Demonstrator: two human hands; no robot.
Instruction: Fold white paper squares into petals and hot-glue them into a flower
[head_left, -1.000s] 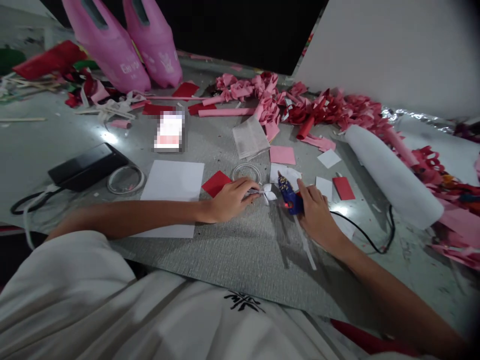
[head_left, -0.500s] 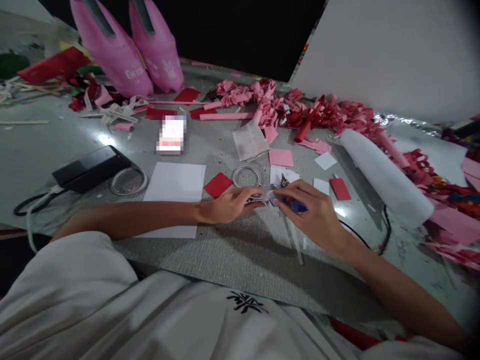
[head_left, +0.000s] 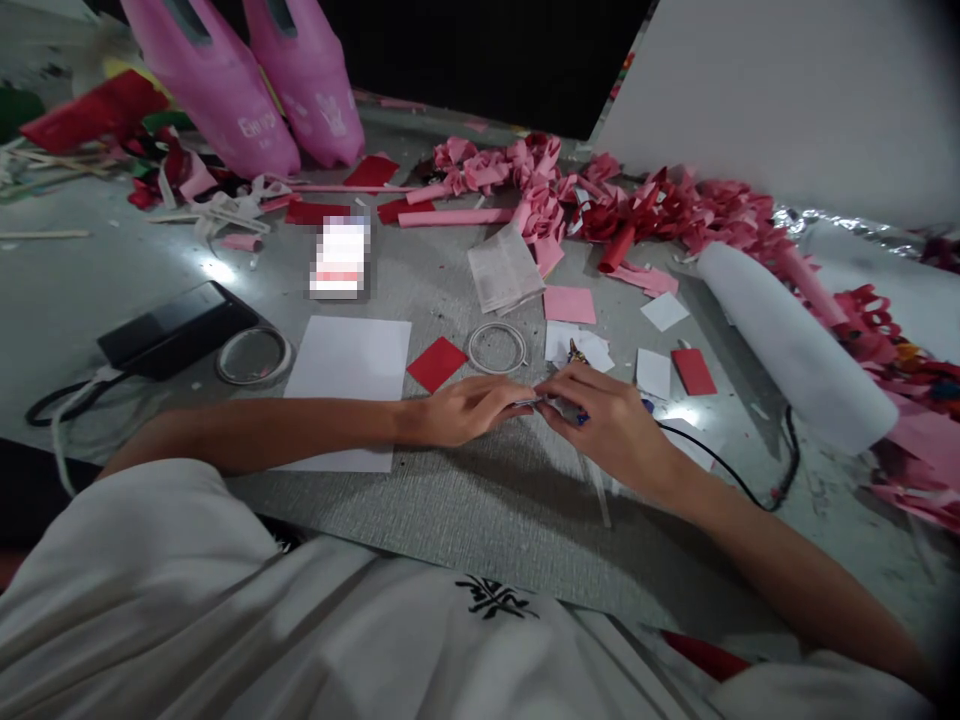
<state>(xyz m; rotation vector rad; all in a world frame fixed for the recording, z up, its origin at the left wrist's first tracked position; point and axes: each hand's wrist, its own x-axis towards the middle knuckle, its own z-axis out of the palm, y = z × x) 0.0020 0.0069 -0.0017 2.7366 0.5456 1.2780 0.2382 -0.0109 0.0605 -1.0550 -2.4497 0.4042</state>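
Observation:
My left hand (head_left: 465,408) and my right hand (head_left: 600,420) meet at the middle of the grey mat (head_left: 480,510). Both pinch a small white paper piece (head_left: 541,403) that shows only as a sliver between the fingertips. A blue glue gun (head_left: 576,352) lies under and behind my right hand, mostly hidden, with its nozzle tip poking out. Its black cord (head_left: 750,490) runs off to the right. A white glue stick (head_left: 598,492) lies on the mat below my right wrist.
Near the hands lie a red square (head_left: 437,362), a white sheet (head_left: 347,375), a wire ring (head_left: 496,347) and white and pink squares (head_left: 570,304). Behind are a tape roll (head_left: 253,356), a black device (head_left: 176,327), a white foam roll (head_left: 795,345), pink and red paper curls (head_left: 600,205) and two pink shapes (head_left: 247,80).
My right hand left the glue gun and moved left to join my left hand on the small white paper piece, which is now nearly covered by fingers.

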